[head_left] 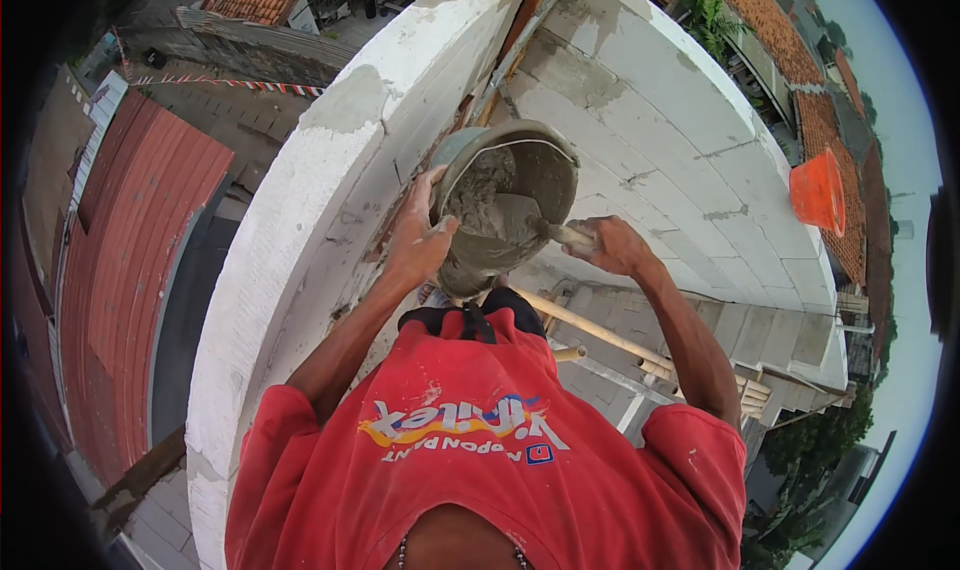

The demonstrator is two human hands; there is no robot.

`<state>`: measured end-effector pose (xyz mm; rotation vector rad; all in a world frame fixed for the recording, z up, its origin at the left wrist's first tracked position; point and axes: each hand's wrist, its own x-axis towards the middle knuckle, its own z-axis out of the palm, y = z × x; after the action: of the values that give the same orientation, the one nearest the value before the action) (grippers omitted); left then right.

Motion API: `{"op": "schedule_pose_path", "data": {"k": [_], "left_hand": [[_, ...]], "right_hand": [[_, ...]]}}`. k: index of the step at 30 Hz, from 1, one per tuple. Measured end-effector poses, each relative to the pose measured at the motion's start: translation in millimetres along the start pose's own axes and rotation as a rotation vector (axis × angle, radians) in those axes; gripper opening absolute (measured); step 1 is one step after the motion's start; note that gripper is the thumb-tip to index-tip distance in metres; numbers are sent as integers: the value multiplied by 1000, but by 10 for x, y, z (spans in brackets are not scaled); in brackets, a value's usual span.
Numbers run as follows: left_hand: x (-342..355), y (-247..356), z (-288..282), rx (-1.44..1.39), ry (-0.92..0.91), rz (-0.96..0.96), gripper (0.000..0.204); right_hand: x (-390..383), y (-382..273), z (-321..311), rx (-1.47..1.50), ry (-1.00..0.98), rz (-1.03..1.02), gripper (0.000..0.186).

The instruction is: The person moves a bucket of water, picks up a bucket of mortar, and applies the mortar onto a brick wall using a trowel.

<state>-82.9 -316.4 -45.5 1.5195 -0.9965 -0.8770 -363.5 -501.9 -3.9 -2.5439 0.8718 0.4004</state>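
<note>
Nearest the camera is the person's red shirt [480, 450], with both bare forearms reaching up and away from it. The left hand [418, 238] has its grip closed on the near-left rim of a grey bucket [505, 205], thumb over the edge, holding it tilted toward the person. The right hand [612, 245] has its grip wrapped narrowly around the pale handle of a trowel [530, 220], whose blade lies inside the bucket in the wet grey mortar [480, 195]. The bucket is in the air between the two hands, just in front of the top of a white block wall [300, 220] smeared with mortar. Below the right arm runs a bamboo pole [600, 332]. Farther right, an orange bucket [818, 190] sits on the curved white wall. Beyond lie red tiled roofs [150, 230] and trees well below.
</note>
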Motion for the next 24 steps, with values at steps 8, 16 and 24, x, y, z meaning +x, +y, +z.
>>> {"op": "schedule_pose_path", "data": {"k": [8, 16, 24], "left_hand": [[75, -50, 112, -45, -39, -87, 73], [249, 214, 316, -436, 89, -457, 78], [442, 58, 530, -608, 165, -551, 72]], "right_hand": [[41, 48, 706, 556, -99, 168, 59], [26, 209, 477, 898, -61, 233, 53], [-148, 696, -506, 881, -53, 261, 57]]}}
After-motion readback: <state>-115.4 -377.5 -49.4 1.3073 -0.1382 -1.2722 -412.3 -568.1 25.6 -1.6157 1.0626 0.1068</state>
